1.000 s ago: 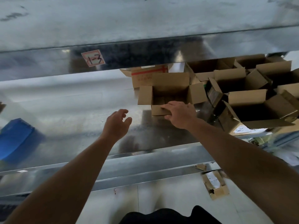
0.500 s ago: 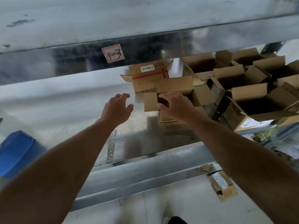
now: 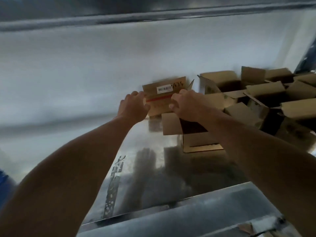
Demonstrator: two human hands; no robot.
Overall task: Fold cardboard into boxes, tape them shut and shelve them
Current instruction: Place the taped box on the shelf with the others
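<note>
A cardboard box with a barcode label and a red tape stripe (image 3: 162, 98) stands at the back of the metal shelf (image 3: 150, 177). My left hand (image 3: 133, 106) grips its left edge with curled fingers. My right hand (image 3: 186, 106) curls round its right edge, thumb in front. Just in front of it sits an open cardboard box (image 3: 200, 142) with its flaps up, partly under my right wrist. The picture is blurred by motion.
Several open cardboard boxes (image 3: 263, 93) crowd the right half of the shelf, flaps standing up. The shelf's front rail (image 3: 188, 219) runs across the bottom. The upper shelf's edge (image 3: 153, 16) hangs overhead. A blue object (image 3: 3, 185) shows at the left edge.
My right hand has left the front open box and reached back to the labelled box. My left hand has moved forward onto that box's left edge. The view has moved closer to the shelf.
</note>
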